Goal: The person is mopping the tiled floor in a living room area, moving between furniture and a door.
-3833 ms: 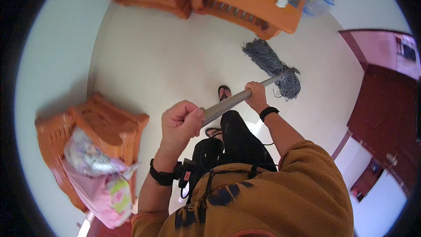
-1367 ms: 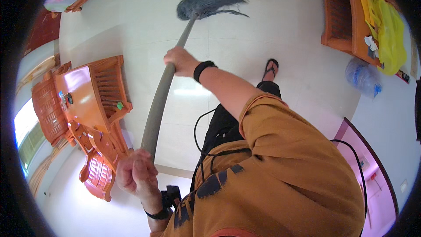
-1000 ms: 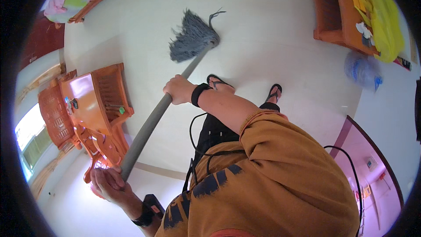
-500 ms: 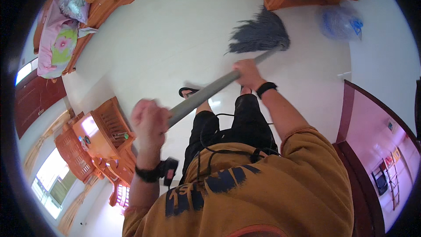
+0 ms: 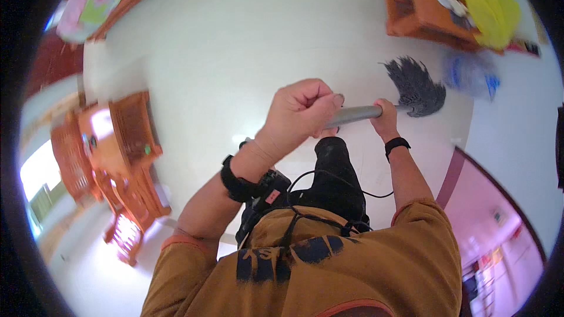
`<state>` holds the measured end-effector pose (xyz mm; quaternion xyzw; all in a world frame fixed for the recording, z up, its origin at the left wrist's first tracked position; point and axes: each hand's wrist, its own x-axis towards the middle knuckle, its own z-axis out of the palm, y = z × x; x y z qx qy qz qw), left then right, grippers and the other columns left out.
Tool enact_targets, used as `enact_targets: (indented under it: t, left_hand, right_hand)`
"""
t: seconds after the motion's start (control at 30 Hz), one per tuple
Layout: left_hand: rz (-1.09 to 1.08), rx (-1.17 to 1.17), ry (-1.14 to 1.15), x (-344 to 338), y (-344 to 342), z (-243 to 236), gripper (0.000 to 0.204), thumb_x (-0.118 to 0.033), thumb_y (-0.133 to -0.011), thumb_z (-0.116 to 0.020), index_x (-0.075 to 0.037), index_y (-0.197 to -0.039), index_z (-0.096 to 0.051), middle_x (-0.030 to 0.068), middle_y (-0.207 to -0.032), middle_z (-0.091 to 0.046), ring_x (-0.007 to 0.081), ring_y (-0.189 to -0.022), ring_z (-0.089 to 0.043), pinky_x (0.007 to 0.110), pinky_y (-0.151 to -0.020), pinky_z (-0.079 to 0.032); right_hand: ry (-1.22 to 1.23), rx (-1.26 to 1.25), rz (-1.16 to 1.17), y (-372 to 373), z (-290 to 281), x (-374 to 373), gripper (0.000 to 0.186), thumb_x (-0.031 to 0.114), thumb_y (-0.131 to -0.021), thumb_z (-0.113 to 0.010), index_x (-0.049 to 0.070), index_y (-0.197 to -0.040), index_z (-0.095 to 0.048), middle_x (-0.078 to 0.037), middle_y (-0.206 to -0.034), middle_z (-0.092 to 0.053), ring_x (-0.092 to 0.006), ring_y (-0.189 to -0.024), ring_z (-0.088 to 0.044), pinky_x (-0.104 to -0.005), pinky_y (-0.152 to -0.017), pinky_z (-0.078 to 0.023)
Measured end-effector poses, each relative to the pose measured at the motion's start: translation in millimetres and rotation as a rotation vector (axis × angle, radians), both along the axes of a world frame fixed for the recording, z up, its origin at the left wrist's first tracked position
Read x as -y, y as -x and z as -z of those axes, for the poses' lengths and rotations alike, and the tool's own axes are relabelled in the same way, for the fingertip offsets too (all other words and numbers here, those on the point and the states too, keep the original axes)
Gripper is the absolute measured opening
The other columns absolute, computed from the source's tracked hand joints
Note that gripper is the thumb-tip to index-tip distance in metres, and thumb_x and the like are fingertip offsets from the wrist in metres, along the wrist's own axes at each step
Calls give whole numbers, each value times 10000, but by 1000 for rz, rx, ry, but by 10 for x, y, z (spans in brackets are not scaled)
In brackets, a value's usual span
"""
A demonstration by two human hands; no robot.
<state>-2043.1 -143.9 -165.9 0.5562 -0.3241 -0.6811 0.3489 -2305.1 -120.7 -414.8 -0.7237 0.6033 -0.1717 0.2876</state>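
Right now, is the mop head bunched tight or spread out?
Spread out: the mop head fans into separate, ragged tips.

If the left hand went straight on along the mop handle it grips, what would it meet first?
Most likely the right hand, closed round the same mop handle nearer the dark gray mop head. Bare handle shows between it and the left hand, though depth is hard to judge here.

Pale floor fills the centre. Carved wooden chairs and a wooden table stand left, near a bright window; a pink-lit doorway opens lower right.
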Motion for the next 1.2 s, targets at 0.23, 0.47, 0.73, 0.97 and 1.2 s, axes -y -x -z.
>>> enact_targets:
  t: [0.23, 0.47, 0.73, 0.97, 1.2]
  left_hand:
    - [-48, 305, 336, -1195, -1909, -491, 143, -97, -775, -608, -20, -660, -571, 9, -572, -534, 54, -481, -447, 212, -418, -323]
    - [-681, 535, 357, -3104, -3714, -869, 77, -4, -706, -543, 10, -631, -553, 85, -610, -568, 131, -469, -494, 248, -470, -406]
    - [-1124, 930, 294, -4441, -4144, -886, 277, -183, -838, -515, -57, -609, -423, 24, -417, -395, 119, -400, -361, 305, -562, -420]
    - [-1286, 1015, 265, -4690, -3861, -794, 192, -38, -852, -377, -49, -662, -395, 18, -397, -368, 81, -358, -323, 313, -586, -457]
    - [-1332, 883, 236, -4568, -3654, -1002, 245, -150, -889, -438, -86, -657, -392, -24, -395, -279, 48, -328, -226, 243, -547, -418]
  right_hand:
    - [181, 180, -263, -2245, -294, -152, 134, 52, -554, -603, 67, -649, -510, -117, -649, -530, -345, -666, -512, -422, -601, -393]
    - [39, 339, -673, -5050, -492, -1207, 129, 78, -522, -604, 115, -610, -516, -79, -655, -532, -298, -696, -520, -406, -645, -363]
    - [49, 637, -1071, -7240, -443, -2565, 83, 59, -606, -589, 108, -615, -522, -70, -654, -542, -265, -722, -535, -379, -696, -380]
    - [-68, 592, -1278, -7370, -329, -3072, 96, 52, -588, -583, 126, -636, -549, -68, -704, -569, -259, -784, -552, -368, -756, -401]
    - [-76, 310, -1180, -6359, -596, -2712, 80, 74, -603, -566, 124, -658, -595, -87, -730, -594, -268, -809, -565, -387, -756, -388]
